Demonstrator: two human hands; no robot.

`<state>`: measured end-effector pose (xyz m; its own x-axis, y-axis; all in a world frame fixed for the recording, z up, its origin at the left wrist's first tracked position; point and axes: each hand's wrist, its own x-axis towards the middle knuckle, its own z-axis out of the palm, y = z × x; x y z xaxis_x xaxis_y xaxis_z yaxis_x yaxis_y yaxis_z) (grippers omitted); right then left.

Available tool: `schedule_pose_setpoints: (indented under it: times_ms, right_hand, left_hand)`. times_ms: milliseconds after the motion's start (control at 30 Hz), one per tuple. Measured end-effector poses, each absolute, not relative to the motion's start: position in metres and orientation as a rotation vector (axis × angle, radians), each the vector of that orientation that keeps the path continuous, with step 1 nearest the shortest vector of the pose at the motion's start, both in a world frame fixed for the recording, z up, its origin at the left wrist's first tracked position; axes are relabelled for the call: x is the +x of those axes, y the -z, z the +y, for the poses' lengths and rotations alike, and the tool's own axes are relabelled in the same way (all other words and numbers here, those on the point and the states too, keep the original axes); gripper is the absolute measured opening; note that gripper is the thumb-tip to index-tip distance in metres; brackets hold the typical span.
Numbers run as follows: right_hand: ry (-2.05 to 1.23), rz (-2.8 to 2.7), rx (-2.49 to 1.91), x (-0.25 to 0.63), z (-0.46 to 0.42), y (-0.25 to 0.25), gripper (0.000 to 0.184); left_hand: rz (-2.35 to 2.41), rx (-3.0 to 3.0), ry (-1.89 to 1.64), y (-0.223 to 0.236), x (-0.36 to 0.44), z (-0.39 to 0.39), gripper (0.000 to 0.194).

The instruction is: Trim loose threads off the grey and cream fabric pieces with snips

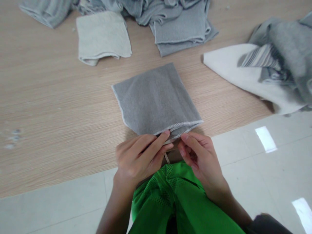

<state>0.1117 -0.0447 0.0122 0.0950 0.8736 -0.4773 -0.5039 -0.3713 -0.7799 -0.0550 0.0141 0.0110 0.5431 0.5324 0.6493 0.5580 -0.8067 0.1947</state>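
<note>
Left hand (136, 157) curling half-open fingers (161, 138) at stitched edge of grey cloth (156, 99), hold unclear; right hand (202, 152) pinching edge near corner; cloth lying at table's (60, 120) front; edge handling apparently under way, next move seemingly calling for light, steady pinch

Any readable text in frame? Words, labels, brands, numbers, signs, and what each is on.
None readable.
Grey cloth at the hands: only pale edge stitching visible, no lettering.
Off-white folded cloth: no print visible.
Striped fabric at right: stripes, no legible characters.
</note>
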Motion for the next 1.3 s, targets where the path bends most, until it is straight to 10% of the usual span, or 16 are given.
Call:
schedule_pose_setpoints:
  times_ms: [1300]
  right_hand:
    - [-1.523,-0.434,-1.232,0.1115,-0.0448,-0.0112,0.039]
  left_hand:
    - [-0.956,-2.689,1.103,-0.0071,-0.058,0.0134,0.03]
